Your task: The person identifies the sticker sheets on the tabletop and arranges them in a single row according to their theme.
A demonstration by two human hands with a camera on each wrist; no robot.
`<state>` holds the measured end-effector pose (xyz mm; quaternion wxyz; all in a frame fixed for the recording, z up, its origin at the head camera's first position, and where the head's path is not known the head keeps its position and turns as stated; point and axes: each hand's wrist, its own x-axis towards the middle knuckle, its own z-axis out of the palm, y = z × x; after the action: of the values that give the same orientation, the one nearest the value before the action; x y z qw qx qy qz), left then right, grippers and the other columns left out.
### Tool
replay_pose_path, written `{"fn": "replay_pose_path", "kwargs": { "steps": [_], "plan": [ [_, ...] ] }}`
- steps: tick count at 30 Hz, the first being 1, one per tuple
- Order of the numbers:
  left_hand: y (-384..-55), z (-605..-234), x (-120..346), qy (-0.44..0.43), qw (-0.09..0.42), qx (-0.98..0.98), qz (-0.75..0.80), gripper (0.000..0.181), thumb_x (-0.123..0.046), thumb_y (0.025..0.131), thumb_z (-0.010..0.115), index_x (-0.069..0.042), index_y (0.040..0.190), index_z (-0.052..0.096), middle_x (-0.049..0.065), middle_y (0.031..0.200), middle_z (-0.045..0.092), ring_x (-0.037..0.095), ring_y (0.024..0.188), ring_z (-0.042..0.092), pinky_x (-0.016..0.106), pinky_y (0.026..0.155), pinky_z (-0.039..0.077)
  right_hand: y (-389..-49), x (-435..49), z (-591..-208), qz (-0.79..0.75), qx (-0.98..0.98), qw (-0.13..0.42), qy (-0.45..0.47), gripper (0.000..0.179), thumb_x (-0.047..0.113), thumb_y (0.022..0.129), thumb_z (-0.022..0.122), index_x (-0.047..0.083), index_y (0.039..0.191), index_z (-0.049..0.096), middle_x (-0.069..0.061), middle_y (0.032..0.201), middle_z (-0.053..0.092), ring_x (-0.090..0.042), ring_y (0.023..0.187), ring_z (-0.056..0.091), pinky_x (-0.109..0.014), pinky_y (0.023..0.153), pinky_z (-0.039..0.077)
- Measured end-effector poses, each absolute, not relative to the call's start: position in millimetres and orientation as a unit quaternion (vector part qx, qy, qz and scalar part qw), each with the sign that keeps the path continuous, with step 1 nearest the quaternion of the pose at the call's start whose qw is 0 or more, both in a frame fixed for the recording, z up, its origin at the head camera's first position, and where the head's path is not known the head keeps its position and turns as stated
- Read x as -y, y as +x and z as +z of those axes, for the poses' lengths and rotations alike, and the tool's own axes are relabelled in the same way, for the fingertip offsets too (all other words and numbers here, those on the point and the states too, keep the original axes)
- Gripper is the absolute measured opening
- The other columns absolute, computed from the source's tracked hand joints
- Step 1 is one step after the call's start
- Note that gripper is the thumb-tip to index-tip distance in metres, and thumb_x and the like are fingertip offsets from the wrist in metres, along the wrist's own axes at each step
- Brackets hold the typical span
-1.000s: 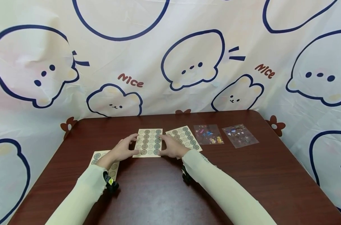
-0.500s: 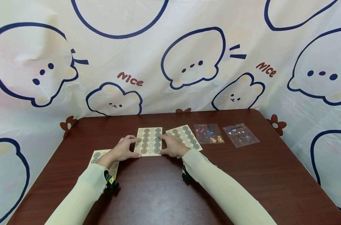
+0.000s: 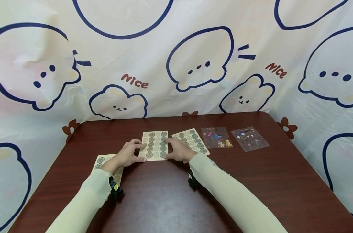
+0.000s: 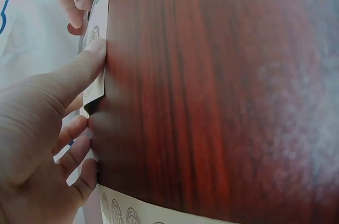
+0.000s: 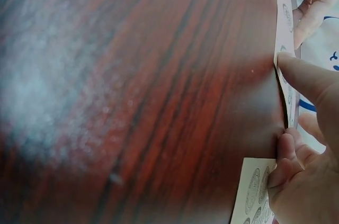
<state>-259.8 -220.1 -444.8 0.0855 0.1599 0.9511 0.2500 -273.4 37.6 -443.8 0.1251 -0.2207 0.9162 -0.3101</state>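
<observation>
A cream sheet of round printed stickers (image 3: 156, 145) lies flat near the table's far middle. At its left side is my left hand (image 3: 127, 155), thumb on the front left corner and index finger at the left edge. My right hand (image 3: 178, 151) touches the right edge with thumb and forefinger spread apart. In the left wrist view the left thumb (image 4: 79, 70) rests on the sheet's surface, and the near corner bends up slightly. The right thumb (image 5: 302, 73) meets the sheet's front edge in the right wrist view. Neither hand wraps around the sheet.
A second sticker sheet (image 3: 198, 142) lies tilted, partly under the right hand. A third sheet (image 3: 102, 159) is partly covered by the left forearm. Two clear sheets with small colourful pictures, one left (image 3: 214, 132) and one right (image 3: 249, 139), lie at the right on the brown table (image 3: 170, 200).
The left hand has shifted slightly right, its thumb further over the sheet's corner. The middle sheet has turned slightly straighter; the right hand stays at its edge.
</observation>
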Motion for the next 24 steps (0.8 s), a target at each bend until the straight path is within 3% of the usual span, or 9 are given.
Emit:
{"fn": "replay_pose_path", "kwargs": {
  "steps": [8,10,13,18,24],
  "plan": [
    [-260.0,-446.3,219.6,0.168,0.068,-0.949,0.259,0.065,-0.026,0.087,0.080,-0.003,0.143,0.056,0.024,0.146,0.046,0.046,0.132,0.039,0.060,0.110,0.036,-274.9,-37.4,-443.8,-0.308,-0.914,0.122,-0.234,0.077,0.026,0.090,0.076,0.013,0.156,0.039,-0.015,0.142,0.053,-0.029,0.133,0.050,-0.044,0.114,0.040],
    [-260.1,-446.5,220.0,0.167,0.066,-0.949,0.261,0.064,-0.025,0.088,0.080,-0.003,0.143,0.056,0.024,0.145,0.046,0.045,0.131,0.040,0.060,0.110,0.036,-276.0,-35.8,-443.3,-0.316,-0.911,0.125,-0.232,0.074,0.026,0.092,0.074,0.012,0.156,0.038,-0.013,0.135,0.058,-0.025,0.125,0.056,-0.041,0.110,0.043],
    [-260.4,-447.1,220.3,0.165,0.065,-0.949,0.262,0.063,-0.024,0.088,0.079,-0.003,0.143,0.056,0.024,0.145,0.047,0.045,0.130,0.040,0.060,0.110,0.036,-277.3,-32.9,-441.6,-0.348,-0.900,0.133,-0.225,0.071,0.023,0.094,0.072,0.011,0.155,0.039,-0.010,0.118,0.066,-0.019,0.100,0.063,-0.035,0.093,0.050],
    [-260.2,-448.4,220.3,0.162,0.070,-0.949,0.261,0.063,-0.025,0.089,0.078,-0.004,0.144,0.055,0.023,0.146,0.046,0.044,0.131,0.039,0.059,0.111,0.036,-279.1,-29.9,-443.4,-0.402,-0.883,0.130,-0.204,0.065,0.013,0.094,0.072,0.007,0.152,0.043,-0.007,0.092,0.068,-0.010,0.068,0.054,-0.024,0.068,0.045],
    [-259.5,-448.4,218.2,0.158,0.065,-0.952,0.256,0.063,-0.025,0.089,0.078,-0.004,0.144,0.056,0.024,0.144,0.047,0.045,0.132,0.040,0.060,0.110,0.036,-281.4,-29.5,-449.7,-0.421,-0.881,0.120,-0.181,0.062,0.005,0.093,0.070,0.007,0.150,0.046,-0.001,0.080,0.063,-0.008,0.063,0.050,-0.022,0.071,0.044]
  ]
}}
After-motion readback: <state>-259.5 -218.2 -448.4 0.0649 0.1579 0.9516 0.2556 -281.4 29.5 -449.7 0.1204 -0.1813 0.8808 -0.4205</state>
